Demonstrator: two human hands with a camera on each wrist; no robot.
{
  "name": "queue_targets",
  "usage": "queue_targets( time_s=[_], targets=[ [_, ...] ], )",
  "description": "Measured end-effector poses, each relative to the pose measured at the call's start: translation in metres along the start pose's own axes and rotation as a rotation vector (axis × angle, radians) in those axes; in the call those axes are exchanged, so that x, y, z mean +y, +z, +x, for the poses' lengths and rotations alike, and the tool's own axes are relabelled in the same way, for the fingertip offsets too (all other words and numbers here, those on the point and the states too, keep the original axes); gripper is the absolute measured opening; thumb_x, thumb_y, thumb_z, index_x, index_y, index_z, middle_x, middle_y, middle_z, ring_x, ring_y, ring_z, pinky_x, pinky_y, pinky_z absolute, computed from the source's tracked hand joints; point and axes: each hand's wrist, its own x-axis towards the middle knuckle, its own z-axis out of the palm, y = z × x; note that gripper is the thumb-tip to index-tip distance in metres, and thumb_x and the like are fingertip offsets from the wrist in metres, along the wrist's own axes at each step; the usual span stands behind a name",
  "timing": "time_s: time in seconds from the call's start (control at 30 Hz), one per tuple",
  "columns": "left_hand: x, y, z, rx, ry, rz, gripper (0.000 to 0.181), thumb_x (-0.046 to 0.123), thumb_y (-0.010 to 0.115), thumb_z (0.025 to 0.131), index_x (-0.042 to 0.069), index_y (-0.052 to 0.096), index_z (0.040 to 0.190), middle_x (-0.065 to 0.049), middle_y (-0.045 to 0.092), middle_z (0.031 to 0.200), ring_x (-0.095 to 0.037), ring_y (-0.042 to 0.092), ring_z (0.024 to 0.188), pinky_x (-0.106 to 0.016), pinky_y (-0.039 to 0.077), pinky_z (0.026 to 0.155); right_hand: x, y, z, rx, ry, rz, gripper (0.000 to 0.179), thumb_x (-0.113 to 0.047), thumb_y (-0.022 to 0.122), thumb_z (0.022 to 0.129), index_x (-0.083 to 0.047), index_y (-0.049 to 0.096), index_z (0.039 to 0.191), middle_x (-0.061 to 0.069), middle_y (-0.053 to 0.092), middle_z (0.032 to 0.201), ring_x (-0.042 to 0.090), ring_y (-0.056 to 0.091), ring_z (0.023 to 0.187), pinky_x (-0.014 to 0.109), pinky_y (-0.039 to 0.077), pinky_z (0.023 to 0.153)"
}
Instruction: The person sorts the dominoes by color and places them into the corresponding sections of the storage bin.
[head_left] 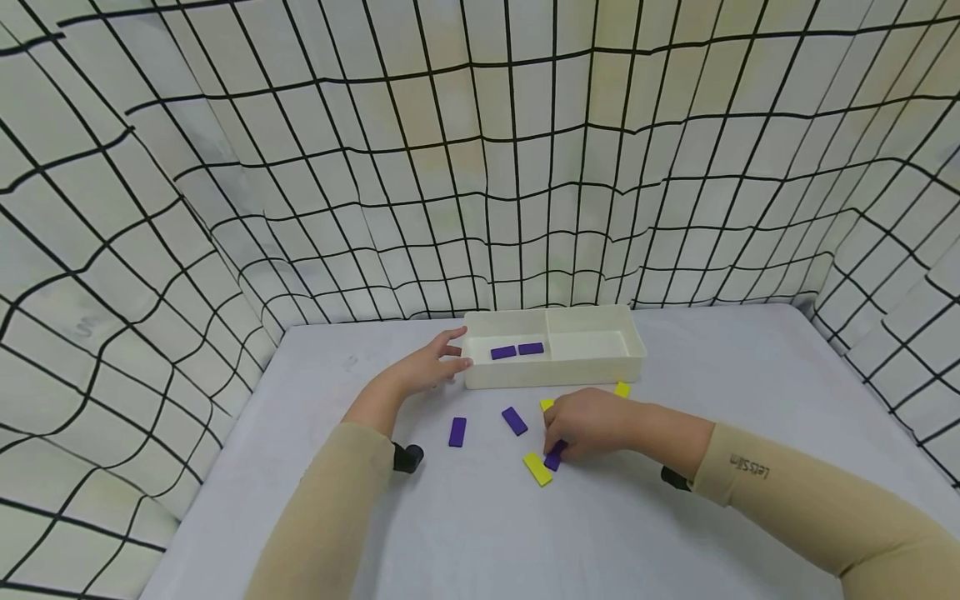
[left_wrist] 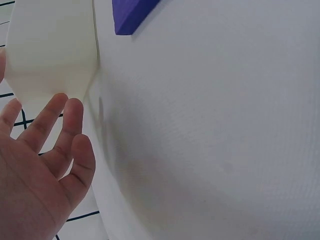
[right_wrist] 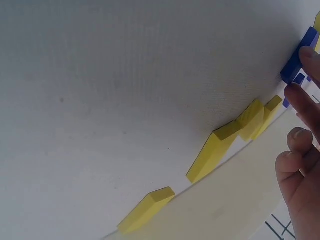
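Note:
A white box (head_left: 555,374) with two compartments stands at the back of the table. My left hand (head_left: 423,367) is at its left end, fingers loosely extended and fingertips against the end wall, as the left wrist view shows. Two purple blocks (head_left: 503,352) lie in the left compartment. In front of the box, my right hand (head_left: 596,423) pinches a purple block (right_wrist: 296,62) between thumb and index finger, partly hidden from the head view. Beside that block lies a yellow block (head_left: 537,469). Two more purple blocks, one upright (head_left: 457,432) and one slanted (head_left: 514,421), lie between the hands.
Several yellow blocks (right_wrist: 215,150) lie along the box's front side, some hidden behind the right hand in the head view. White sheeting with a black grid (head_left: 525,167) encloses the back and sides of the white table (head_left: 465,533).

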Motion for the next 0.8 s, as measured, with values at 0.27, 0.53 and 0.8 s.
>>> queue_targets(
  time_s=[0.27,0.53,0.8],
  targets=[
    [0.0014,0.001,-0.0005,0.003,0.003,0.011,0.074,0.044,0.057,0.1,0.037,0.012,0.158,-0.01,0.037,0.155,-0.029,0.059,0.119,-0.058,0.034,0.108,0.0006,0.0018,-0.0035,0.028,-0.027,-0.035,0.023,-0.026,0.079,0.086,-0.034,0.078,0.108,-0.018,0.068,0.103,0.006,0.058,0.099,0.027,0.046,0.086],
    [-0.0001,0.0011,0.0005,0.003,0.005,0.014,0.074,0.045,0.057,0.099,0.038,0.012,0.158,-0.009,0.037,0.156,-0.029,0.059,0.12,-0.057,0.034,0.108,0.0003,0.0029,-0.0041,0.018,-0.014,-0.037,0.022,-0.026,0.079,0.086,-0.032,0.078,0.107,-0.018,0.068,0.093,0.003,0.056,0.088,0.025,0.046,0.081],
    [-0.0005,0.0009,0.0011,-0.004,0.008,0.015,0.074,0.044,0.056,0.1,0.036,0.011,0.159,-0.01,0.036,0.156,-0.029,0.058,0.12,-0.058,0.033,0.108,0.0044,-0.0062,-0.0068,0.006,0.034,0.038,0.022,-0.029,0.077,0.087,-0.031,0.077,0.109,-0.018,0.065,0.093,0.003,0.054,0.086,0.024,0.047,0.078]
  ],
)
